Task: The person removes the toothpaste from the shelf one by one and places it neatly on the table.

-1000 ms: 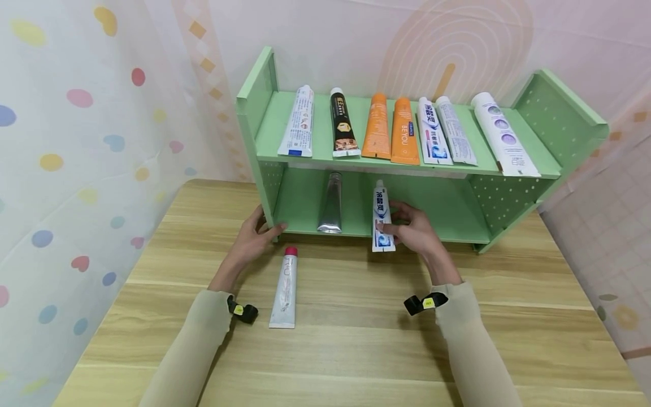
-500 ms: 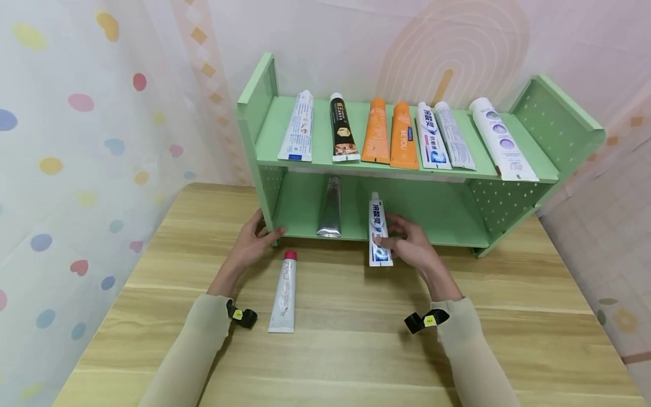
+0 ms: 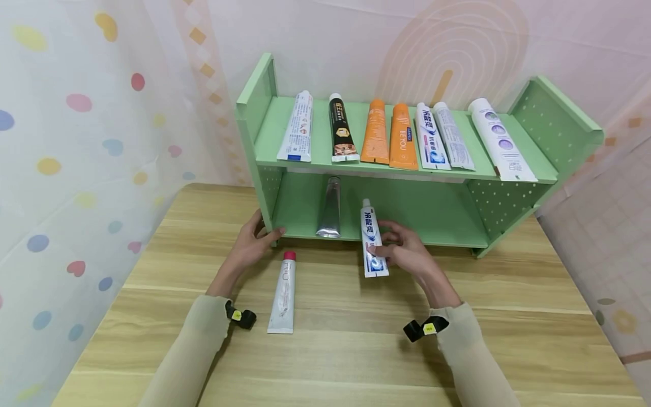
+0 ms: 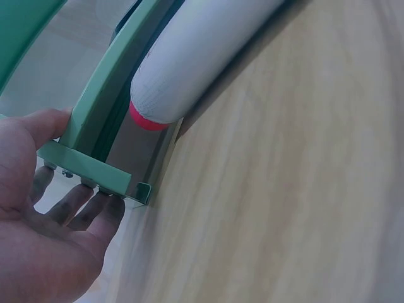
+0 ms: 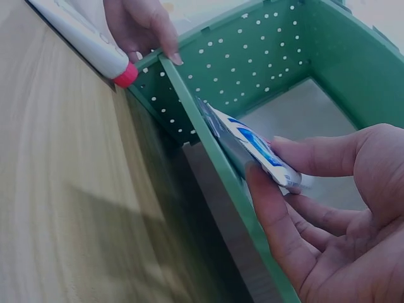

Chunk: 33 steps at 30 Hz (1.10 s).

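Note:
My right hand point(image 3: 409, 251) pinches a white-and-blue toothpaste tube point(image 3: 368, 226) between thumb and fingers, at the front edge of the lower shelf. In the right wrist view, the thumb lies on the tube's printed face and fingers are behind it. My left hand point(image 3: 250, 240) grips the left side panel of the green two-tier rack point(image 3: 263, 169); the left wrist view shows the thumb on one side of the panel and the fingers on the other. A silver tube point(image 3: 331, 209) lies on the lower shelf. A white tube with a red cap point(image 3: 283, 294) lies on the table before the rack.
On the upper shelf lie several tubes, among them a black tube point(image 3: 342, 133), an orange tube point(image 3: 404, 141) and a large white tube point(image 3: 500, 138). A patterned curtain point(image 3: 325, 45) hangs behind the rack. The wooden table point(image 3: 335, 362) extends in front.
My right hand has drawn the white-and-blue tube toward me and a little left, and the tube has tilted slightly. My left hand stays on the rack. The view has shifted slightly.

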### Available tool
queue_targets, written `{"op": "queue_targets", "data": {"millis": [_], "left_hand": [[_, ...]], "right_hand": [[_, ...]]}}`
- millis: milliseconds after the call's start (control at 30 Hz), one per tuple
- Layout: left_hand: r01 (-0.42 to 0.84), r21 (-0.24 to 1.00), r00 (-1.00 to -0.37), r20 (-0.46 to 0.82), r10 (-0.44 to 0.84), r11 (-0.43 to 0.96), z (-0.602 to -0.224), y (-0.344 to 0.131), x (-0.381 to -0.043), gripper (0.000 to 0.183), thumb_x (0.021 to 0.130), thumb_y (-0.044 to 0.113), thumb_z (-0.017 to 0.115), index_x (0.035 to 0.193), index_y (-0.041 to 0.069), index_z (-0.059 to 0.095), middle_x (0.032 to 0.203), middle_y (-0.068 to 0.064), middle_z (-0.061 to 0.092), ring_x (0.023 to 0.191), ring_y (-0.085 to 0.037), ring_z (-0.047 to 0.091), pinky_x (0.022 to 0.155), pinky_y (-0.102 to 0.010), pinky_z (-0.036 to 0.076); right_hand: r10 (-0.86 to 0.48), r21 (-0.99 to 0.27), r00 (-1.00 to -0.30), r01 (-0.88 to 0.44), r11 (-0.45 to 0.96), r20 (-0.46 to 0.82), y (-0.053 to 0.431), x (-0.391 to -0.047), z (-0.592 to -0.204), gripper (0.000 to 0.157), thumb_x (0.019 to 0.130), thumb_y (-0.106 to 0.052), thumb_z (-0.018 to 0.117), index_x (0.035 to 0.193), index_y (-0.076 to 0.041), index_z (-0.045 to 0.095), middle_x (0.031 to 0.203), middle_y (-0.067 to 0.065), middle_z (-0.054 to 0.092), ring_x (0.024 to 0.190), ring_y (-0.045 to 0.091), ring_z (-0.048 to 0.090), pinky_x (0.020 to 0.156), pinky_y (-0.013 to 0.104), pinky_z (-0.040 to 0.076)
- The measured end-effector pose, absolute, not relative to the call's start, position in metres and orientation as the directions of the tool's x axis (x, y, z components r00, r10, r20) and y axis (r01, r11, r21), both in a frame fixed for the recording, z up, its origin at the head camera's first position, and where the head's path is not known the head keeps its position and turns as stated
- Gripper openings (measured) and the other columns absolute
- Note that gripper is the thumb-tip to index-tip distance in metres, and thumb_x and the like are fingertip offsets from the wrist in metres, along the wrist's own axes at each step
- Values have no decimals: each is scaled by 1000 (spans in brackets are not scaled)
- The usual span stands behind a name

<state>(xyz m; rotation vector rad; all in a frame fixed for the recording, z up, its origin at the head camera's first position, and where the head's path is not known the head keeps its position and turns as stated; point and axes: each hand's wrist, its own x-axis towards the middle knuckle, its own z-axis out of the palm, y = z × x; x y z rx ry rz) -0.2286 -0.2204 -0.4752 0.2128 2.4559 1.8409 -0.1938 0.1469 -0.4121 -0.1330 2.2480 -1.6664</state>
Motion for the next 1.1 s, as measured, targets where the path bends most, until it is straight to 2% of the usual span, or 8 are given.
{"op": "queue_targets", "data": {"millis": [233,400,567,767,1100], "left_hand": [[73,956,-989,33,144,283,-477,-221,-225,82,100,21,67,166,24,18,167,-19,30,154,-40,30,126,-56,29],[68,954,-989,27,145,292,-478,-221,-222,81,100,22,67,165,24,19,166,-19,31,154,-39,30,126,-55,30],[63,955,-989,21,146,291,-479,-219,-223,81,100,23,67,166,25,19,166,-18,31,154,-39,30,126,-55,30],[78,960,-987,37,156,269,-476,-216,-228,81,100,21,67,166,23,18,166,-20,31,153,-40,31,124,-56,33],[80,957,-988,38,150,279,-474,-219,-228,81,100,21,67,165,22,19,165,-20,32,153,-40,31,126,-56,31]], "right_hand": [[-318,-946,-927,97,309,-199,144,-185,-420,74,90,-6,73,156,-9,38,112,18,68,87,22,70,74,37,62],[-326,-943,-917,128,308,-231,140,-177,-424,76,89,-5,74,156,-13,39,114,18,69,88,22,71,71,35,60],[-349,-944,-902,152,294,-254,134,-172,-424,73,89,-6,74,154,-15,41,109,16,71,87,24,72,68,34,59],[-365,-946,-893,167,277,-264,127,-168,-425,73,87,-4,76,151,-15,44,108,16,72,86,26,74,70,38,63],[-386,-939,-872,199,280,-300,110,-162,-427,72,87,-2,77,150,-15,45,109,18,72,83,26,75,68,38,64]]}}
